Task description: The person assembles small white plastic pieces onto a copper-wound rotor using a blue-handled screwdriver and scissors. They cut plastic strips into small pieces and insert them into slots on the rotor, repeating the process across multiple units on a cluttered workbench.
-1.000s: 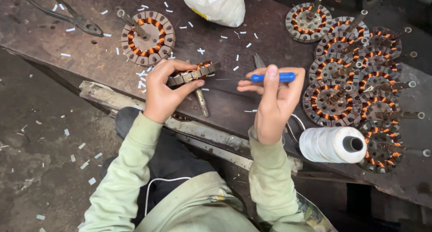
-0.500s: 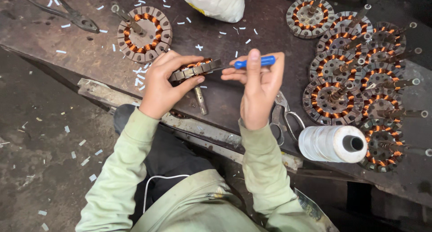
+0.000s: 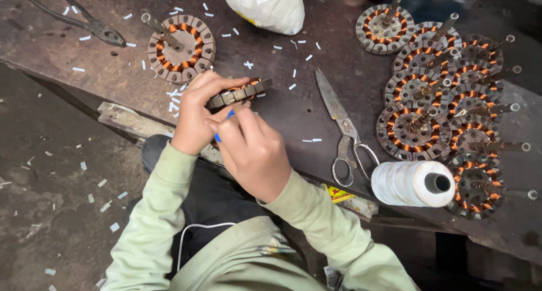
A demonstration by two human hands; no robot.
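My left hand (image 3: pixel 199 114) grips a round motor stator (image 3: pixel 240 92) with copper windings, held on edge above the dark workbench (image 3: pixel 293 116). My right hand (image 3: pixel 254 150) is closed around a blue-handled tool (image 3: pixel 223 125); only a bit of the blue handle shows between the fingers. The right hand sits just below and against the stator, touching the left hand. The tool's tip is hidden.
Another stator (image 3: pixel 180 48) lies at the back left, pliers (image 3: pixel 96 25) beyond it. Scissors (image 3: pixel 345 133) lie to the right, then a spool of white thread (image 3: pixel 415 183) and a pile of several stators (image 3: pixel 446 104). A white bag (image 3: pixel 265 7) sits at the back. White paper bits litter the bench.
My right hand has moved left and down with the blue tool, from beside the stator to right under it. The scissors, hidden before, now show.
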